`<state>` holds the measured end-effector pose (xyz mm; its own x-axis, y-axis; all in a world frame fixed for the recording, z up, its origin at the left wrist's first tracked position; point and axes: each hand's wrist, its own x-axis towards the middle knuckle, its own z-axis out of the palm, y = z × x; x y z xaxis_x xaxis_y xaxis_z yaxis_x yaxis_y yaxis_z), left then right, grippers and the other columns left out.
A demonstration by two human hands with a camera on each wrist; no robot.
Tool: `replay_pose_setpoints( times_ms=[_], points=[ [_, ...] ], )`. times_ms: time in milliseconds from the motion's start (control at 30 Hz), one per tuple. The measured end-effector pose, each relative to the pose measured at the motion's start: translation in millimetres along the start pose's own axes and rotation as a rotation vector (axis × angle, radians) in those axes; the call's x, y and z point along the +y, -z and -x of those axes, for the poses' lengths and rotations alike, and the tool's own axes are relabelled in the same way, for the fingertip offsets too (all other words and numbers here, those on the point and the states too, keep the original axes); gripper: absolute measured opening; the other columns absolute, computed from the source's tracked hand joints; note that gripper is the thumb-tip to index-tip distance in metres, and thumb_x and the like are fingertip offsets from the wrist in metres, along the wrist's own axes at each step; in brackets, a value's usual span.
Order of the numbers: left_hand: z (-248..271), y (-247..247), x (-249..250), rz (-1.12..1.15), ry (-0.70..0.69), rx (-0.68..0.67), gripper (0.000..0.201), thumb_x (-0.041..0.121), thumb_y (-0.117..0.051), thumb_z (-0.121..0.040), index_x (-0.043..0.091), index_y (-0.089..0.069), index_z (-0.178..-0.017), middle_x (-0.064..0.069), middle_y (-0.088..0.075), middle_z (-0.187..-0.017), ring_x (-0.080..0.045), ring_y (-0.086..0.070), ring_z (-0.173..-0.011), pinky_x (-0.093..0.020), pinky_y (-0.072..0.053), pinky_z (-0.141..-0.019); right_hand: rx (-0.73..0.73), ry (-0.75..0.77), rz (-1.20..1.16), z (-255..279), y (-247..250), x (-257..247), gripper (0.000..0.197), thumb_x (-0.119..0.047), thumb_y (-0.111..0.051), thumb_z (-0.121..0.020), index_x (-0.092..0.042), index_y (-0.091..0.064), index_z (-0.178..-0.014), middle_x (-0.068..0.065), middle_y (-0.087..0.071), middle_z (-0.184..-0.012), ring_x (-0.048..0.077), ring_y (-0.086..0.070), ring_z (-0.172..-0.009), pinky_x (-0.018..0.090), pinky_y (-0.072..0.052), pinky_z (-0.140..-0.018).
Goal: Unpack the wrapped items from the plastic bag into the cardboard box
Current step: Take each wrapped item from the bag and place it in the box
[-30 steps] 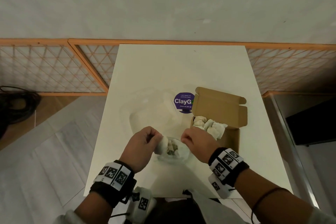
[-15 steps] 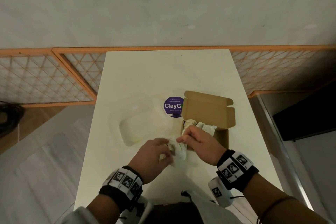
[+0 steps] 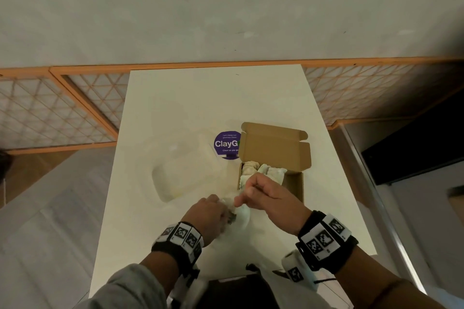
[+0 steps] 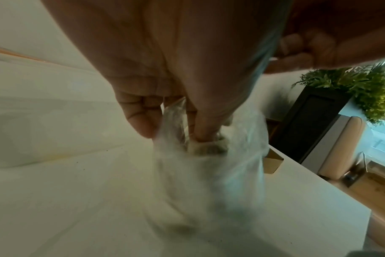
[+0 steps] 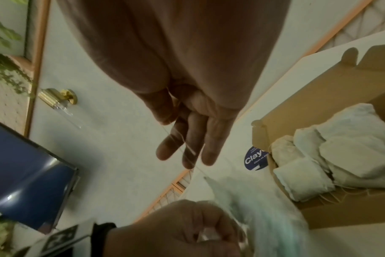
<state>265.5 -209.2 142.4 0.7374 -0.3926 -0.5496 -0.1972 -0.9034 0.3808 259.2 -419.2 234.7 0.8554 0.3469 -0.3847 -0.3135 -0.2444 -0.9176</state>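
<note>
On the white table (image 3: 190, 98) the brown cardboard box (image 3: 275, 148) stands with its lid up, and several white wrapped items (image 3: 263, 172) lie inside, also seen in the right wrist view as wrapped items (image 5: 341, 156). Just in front of the box's near left corner, my left hand (image 3: 221, 206) pinches the rim of the clear plastic bag (image 3: 242, 217), thumb inside, fingers (image 4: 141, 120) outside. A wrapped item (image 4: 207, 148) shows in the bag (image 4: 213, 173) under the thumb. My right hand (image 3: 242, 198) pinches the bag's thin film (image 5: 187, 147) on the opposite side.
A purple round ClayGo sticker (image 3: 227, 144) lies left of the box. A clear plastic tray (image 3: 180, 173) rests on the table's left middle. An orange lattice screen (image 3: 62, 113) runs behind the table. A dark cabinet with a plant (image 4: 314, 118) stands to the right.
My hands have come together from holding the bag's mouth apart. The bag is now bunched between them, closer to the box's near left corner.
</note>
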Motion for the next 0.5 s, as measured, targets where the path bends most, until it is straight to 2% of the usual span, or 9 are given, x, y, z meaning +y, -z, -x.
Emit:
replay_pose_setpoints(
  times_ms=[67, 133, 233, 367, 500],
  points=[
    [0, 0, -2, 0.034, 0.062, -0.015, 0.020, 0.034, -0.050, -0.102, 0.024, -0.067, -0.107, 0.002, -0.048, -0.108, -0.026, -0.061, -0.102, -0.038, -0.050, -0.089, 0.033, -0.012, -0.103, 5, 0, -7, 0.019, -0.012, -0.042, -0.111, 0.004, -0.048, -0.103, 0.019, -0.075, -0.101, 0.031, -0.072, -0.111, 0.047, -0.057, -0.101],
    [2, 0, -5, 0.054, 0.076, -0.021, 0.022, 0.036, -0.050, -0.102, 0.021, -0.065, -0.100, 0.001, -0.050, -0.109, -0.024, -0.061, -0.099, -0.039, -0.052, -0.089, 0.050, -0.009, -0.130, 8, 0, -15, 0.018, -0.011, -0.042, -0.111, 0.005, -0.048, -0.104, 0.022, -0.074, -0.100, 0.032, -0.072, -0.110, 0.046, -0.059, -0.097],
    [11, 2, -4, 0.085, 0.044, 0.012, 0.022, 0.037, -0.053, -0.102, 0.020, -0.068, -0.099, 0.003, -0.053, -0.123, -0.024, -0.057, -0.112, -0.038, -0.049, -0.097, 0.043, 0.002, -0.107, 11, 0, -20, 0.017, -0.012, -0.042, -0.111, 0.001, -0.050, -0.103, 0.014, -0.077, -0.101, 0.034, -0.071, -0.109, 0.043, -0.060, -0.096],
    [29, 19, -2, 0.180, -0.007, 0.128, 0.017, 0.037, -0.057, -0.102, 0.025, -0.069, -0.103, 0.008, -0.050, -0.143, -0.018, -0.051, -0.128, -0.030, -0.042, -0.104, 0.039, 0.010, -0.086, 12, -1, -22, 0.016, -0.012, -0.044, -0.110, -0.006, -0.054, -0.099, 0.015, -0.076, -0.104, 0.035, -0.071, -0.109, 0.046, -0.059, -0.098],
    [55, 45, 1, 0.251, -0.045, 0.191, 0.014, 0.041, -0.062, -0.099, 0.031, -0.070, -0.098, 0.015, -0.049, -0.146, -0.011, -0.047, -0.132, -0.027, -0.038, -0.107, 0.049, 0.040, -0.128, 18, 1, -31, 0.017, -0.009, -0.042, -0.110, -0.003, -0.053, -0.098, 0.020, -0.075, -0.103, 0.041, -0.068, -0.108, 0.052, -0.058, -0.098]
  ],
)
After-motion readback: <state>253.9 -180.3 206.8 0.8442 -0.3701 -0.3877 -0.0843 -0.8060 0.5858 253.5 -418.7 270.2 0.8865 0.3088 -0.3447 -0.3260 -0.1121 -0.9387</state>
